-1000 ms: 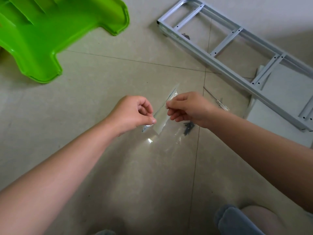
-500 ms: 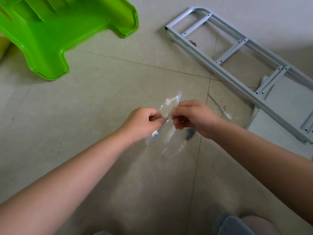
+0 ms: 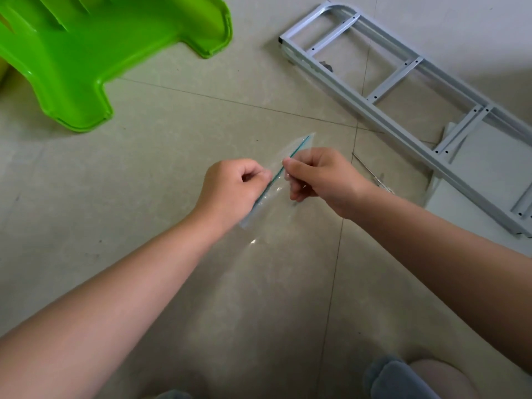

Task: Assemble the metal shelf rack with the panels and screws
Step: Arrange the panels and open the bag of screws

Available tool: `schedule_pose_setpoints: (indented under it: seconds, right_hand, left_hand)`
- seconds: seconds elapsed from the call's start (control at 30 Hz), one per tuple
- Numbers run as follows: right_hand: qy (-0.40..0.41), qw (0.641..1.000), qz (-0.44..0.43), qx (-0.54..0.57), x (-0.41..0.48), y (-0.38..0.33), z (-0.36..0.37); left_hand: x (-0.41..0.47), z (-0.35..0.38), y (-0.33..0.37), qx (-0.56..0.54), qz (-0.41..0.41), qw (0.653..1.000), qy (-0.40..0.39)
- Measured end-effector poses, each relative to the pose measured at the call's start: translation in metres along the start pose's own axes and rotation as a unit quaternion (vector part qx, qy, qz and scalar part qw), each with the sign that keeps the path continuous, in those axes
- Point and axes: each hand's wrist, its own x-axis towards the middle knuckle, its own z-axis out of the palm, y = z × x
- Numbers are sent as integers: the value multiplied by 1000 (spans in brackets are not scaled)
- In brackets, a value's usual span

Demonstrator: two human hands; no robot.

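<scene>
While the left hand and right hand each pinch the clear zip bag at its green seal above the floor, assembly seems barely begun: ladder-like side frames lie unjoined beside a white panel.

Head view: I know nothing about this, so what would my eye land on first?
The bright green stool at top left jumps out first. In the middle, the left hand and right hand both pinch a clear bag near its green zip strip. At top right a pale metal frame lies slantwise, running toward the right edge.
</scene>
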Motion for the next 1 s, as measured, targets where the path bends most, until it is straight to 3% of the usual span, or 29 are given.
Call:
schedule_pose_setpoints:
  seconds: [0.17,0.33,0.43,0.5,0.63,0.8,1.0]
  right_hand:
    - [102,994,-23,-35,15,-8,13]
    - [119,991,-15,-65,35,-33,15]
    - [70,997,31,-28,33,-37,3]
    - [20,996,38,-75,25,-29,-1]
    - [-28,992,42,-117,22,-15,6]
    - [-22,995,59,-74,21,-10,10]
    - [-30,992,17,-123,11,0,12]
  left_hand:
    - [19,8,2,-22,-47,993,103]
    - [41,6,7,-111,-57,976,178]
    - [40,-4,3,-27,-7,996,86]
    - [32,-12,-5,40,19,999,19]
    - [14,-11,-26,11,-46,996,-78]
    - [1,4,-25,-32,-56,997,-46]
    - [0,5,-18,-41,-45,998,-24]
